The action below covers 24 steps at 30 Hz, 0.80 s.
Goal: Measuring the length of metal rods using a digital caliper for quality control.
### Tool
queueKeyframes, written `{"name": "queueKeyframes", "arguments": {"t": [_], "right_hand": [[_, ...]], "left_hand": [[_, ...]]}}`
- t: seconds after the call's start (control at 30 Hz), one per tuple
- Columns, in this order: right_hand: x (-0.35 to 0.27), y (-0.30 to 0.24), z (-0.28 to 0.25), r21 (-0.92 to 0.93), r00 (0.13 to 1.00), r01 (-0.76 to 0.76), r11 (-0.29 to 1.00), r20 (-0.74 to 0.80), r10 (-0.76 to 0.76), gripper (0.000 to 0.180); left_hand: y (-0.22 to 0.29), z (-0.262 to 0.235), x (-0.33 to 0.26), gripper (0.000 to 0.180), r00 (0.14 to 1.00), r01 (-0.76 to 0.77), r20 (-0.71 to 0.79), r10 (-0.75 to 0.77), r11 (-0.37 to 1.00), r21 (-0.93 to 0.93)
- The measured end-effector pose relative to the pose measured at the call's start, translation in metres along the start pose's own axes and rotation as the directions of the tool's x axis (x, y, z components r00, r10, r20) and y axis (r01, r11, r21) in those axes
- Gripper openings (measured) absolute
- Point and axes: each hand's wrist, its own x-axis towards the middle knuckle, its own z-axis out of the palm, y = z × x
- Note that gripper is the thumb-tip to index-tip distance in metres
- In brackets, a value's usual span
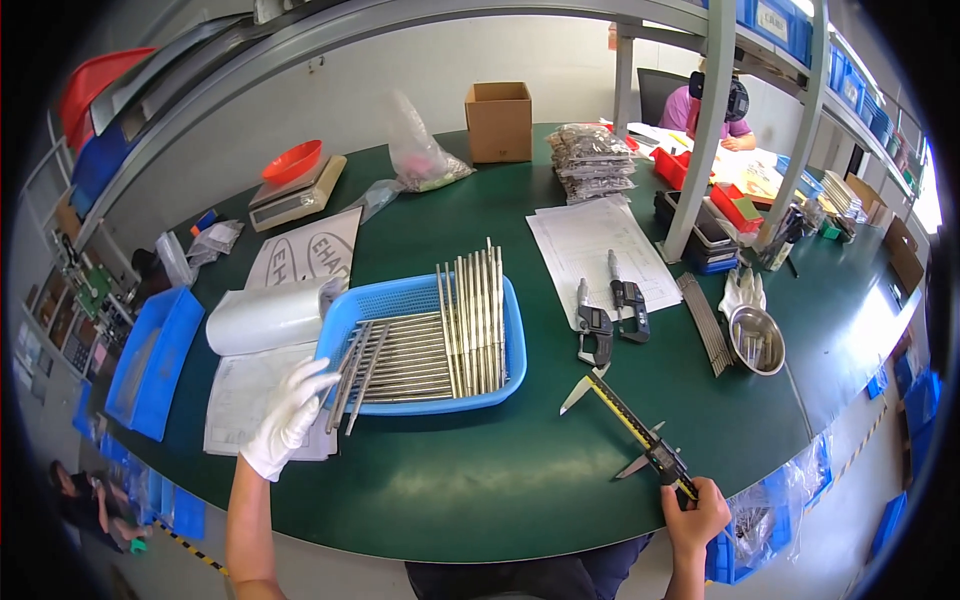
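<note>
A blue plastic basket (425,407) on the green table holds several long, thin metal rods (478,325), some lying across it and others stacked lengthwise on the right. A few loose rods (358,375) lean over its left rim. Beside that rim is my left hand (288,420) in a white glove, fingers stretched out and slightly apart, with no rod visibly gripped. My bare right hand (697,517) grips the body of a digital caliper (640,432) near the table's front edge. The caliper's jaws point up and left, away from me.
Two micrometers (596,335) lie beside and on paper sheets (575,250). To the right are more rods (704,325) and a metal bowl (757,340). A plastic roll (265,318) and blue tray (153,365) stand left. A scale (298,195), a cardboard box (499,122) and a person (738,125) are farther back.
</note>
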Motion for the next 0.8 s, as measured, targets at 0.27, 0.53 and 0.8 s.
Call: {"name": "queueKeyframes", "arguments": {"t": [0.27,0.53,0.8], "right_hand": [[-0.001,0.005,0.004,-0.068,0.994,0.079,0.995,-0.065,-0.083,0.033],[-0.010,-0.002,0.010,-0.038,0.996,0.068,0.997,-0.052,-0.070,0.027],[-0.006,0.008,0.010,-0.071,0.988,0.136,0.988,-0.067,-0.141,0.031]], "left_hand": [[0.066,0.045,0.130,0.044,0.925,0.302,0.191,-0.328,0.941,0.154],[-0.028,0.137,0.208,0.039,0.760,0.636,0.203,-0.617,0.642,-0.429],[0.014,0.054,0.154,0.060,0.726,0.667,0.557,-0.405,0.216,-0.713]]}}
